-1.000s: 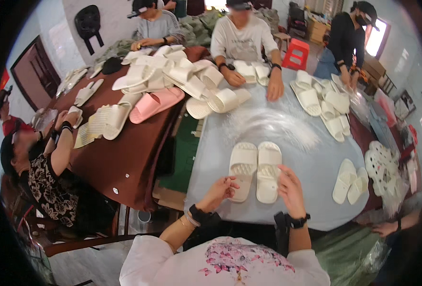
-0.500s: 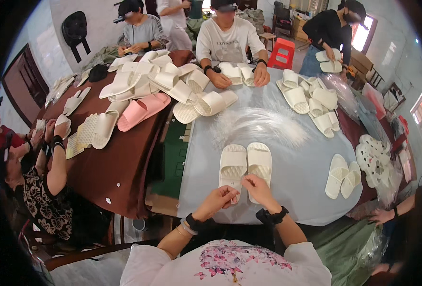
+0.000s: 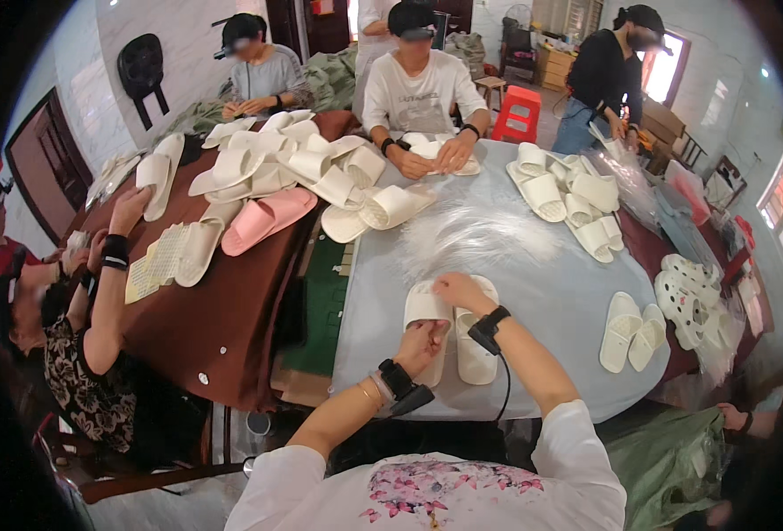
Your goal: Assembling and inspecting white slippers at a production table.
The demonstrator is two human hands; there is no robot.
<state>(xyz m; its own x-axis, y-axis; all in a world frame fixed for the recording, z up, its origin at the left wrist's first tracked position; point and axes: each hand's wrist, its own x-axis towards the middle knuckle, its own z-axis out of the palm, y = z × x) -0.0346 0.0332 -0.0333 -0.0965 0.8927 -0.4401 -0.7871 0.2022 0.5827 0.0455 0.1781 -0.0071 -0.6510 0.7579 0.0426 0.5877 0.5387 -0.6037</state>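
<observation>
Side by side in front of me lie two cream slippers, toes pointing away: a left slipper [image 3: 423, 310] and a right slipper [image 3: 477, 363]. My left hand [image 3: 420, 347] is at the rear edge of the left slipper's strap, fingers curled in a pinch. Reaching across the toe end, my right hand [image 3: 464, 294] has its fingers bent together near the front of that strap and covers part of the right slipper. Whatever is pinched, if anything, is hidden or too small to make out. Beyond them lies a fan of clear plastic bags [image 3: 484, 237].
Piled cream slippers [image 3: 272, 155] and a pink pair [image 3: 268, 221] lie far left. More slippers [image 3: 568, 195] sit far right; another pair [image 3: 630, 332] is nearer right, beside white clogs [image 3: 685, 296]. Co-workers sit or stand around; a red stool [image 3: 517, 115] stands behind.
My right hand has moved forward to the front of the left slipper's strap. My left hand has shifted up to the strap's rear edge. At left, a co-worker's hand now reaches a slipper.
</observation>
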